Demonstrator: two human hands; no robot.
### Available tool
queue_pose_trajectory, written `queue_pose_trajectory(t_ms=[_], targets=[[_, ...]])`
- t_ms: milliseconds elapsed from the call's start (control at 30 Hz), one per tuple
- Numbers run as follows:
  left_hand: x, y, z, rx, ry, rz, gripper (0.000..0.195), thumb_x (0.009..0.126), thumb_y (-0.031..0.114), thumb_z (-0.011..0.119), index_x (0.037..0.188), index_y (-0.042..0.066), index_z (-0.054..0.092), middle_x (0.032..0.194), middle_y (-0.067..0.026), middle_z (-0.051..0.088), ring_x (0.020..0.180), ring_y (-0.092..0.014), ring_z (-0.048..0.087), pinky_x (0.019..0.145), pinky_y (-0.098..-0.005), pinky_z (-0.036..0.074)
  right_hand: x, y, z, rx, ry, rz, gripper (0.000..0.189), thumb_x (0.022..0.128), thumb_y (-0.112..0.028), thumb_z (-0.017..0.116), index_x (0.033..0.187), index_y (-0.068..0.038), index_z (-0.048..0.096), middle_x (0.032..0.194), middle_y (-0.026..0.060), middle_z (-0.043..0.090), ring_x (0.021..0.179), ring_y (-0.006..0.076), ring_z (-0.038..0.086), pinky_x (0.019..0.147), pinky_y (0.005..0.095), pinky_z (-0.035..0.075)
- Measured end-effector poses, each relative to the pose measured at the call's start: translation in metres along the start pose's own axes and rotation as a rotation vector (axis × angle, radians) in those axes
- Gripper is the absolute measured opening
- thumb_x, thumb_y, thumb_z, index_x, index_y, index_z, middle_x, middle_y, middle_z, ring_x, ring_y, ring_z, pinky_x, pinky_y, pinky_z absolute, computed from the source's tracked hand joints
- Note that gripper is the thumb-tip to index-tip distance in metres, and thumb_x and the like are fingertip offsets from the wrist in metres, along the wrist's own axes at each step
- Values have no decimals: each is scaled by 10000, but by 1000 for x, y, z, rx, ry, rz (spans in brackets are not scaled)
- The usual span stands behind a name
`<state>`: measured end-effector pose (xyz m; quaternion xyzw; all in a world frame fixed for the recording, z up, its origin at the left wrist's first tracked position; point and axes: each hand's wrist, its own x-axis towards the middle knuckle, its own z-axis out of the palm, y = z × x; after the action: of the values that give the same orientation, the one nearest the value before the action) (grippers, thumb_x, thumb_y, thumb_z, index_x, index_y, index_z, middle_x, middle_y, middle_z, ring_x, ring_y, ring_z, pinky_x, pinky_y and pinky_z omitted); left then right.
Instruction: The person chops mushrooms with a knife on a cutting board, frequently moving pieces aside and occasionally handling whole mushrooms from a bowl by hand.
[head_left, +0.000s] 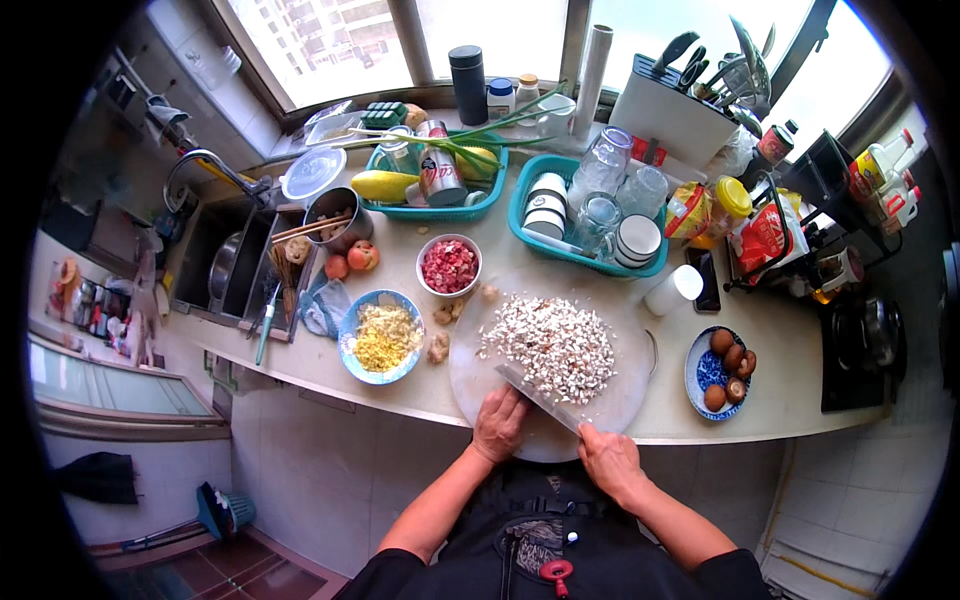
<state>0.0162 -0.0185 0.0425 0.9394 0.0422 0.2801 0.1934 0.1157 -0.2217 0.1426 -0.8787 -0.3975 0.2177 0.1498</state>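
My right hand grips the handle end of a kitchen knife, its blade slanting up to the left over a round white cutting board. Close against the blade's near side, on the board's lower left, is my left hand; whether it presses on the blade I cannot tell. Just beyond the knife lies a wide heap of finely chopped mushroom. Left of the board stand a white bowl of diced red meat and a blue-patterned bowl holding yellow and pale minced food. Knobs of ginger lie between them and the board.
On the right is a blue-and-white dish with several whole mushrooms, near a white cup and a phone. Behind stand two teal baskets of glassware and vegetables. A sink is at left, a stove at far right.
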Motion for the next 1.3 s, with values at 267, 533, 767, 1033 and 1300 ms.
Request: queue_pose_trajectory(t_ms=[267,533,767,1033,1300], targets=[[-4,-3,4,19,2,-12,344,805,81,632,1137,9,684,1269,-165,626,1202,-321,579,928,-404,486,-10,-18,-32,20,-27,14,115,883,-147,610,920,-54,554,681,237,649,667,448,659,601,548,520],[-1,-1,2,12,27,-23,353,797,57,674,1148,20,684,1269,-156,626,1171,-325,597,912,-386,503,1,-14,-20,43,28,-27,113,887,-151,599,927,-48,575,678,239,646,657,451,657,589,549,519],[9,6,-2,-17,82,-29,333,803,49,680,1134,10,683,1209,-155,651,1124,-329,620,916,-394,519,10,-2,12,31,30,35,121,887,-168,605,952,-66,598,698,238,655,679,448,661,613,550,521],[-5,-3,7,-49,118,-44,297,801,50,693,1093,-3,693,1207,-168,650,1092,-333,634,877,-400,532,-3,-21,-33,49,-56,37,150,893,-186,597,972,-60,615,706,242,653,692,447,658,643,557,514],[1,-1,5,-50,116,-53,280,801,54,704,1075,-4,697,1185,-167,656,1082,-336,637,907,-395,533,12,-17,-14,97,-20,25,144,889,-177,585,930,-40,602,705,262,646,702,463,655,644,568,507]])
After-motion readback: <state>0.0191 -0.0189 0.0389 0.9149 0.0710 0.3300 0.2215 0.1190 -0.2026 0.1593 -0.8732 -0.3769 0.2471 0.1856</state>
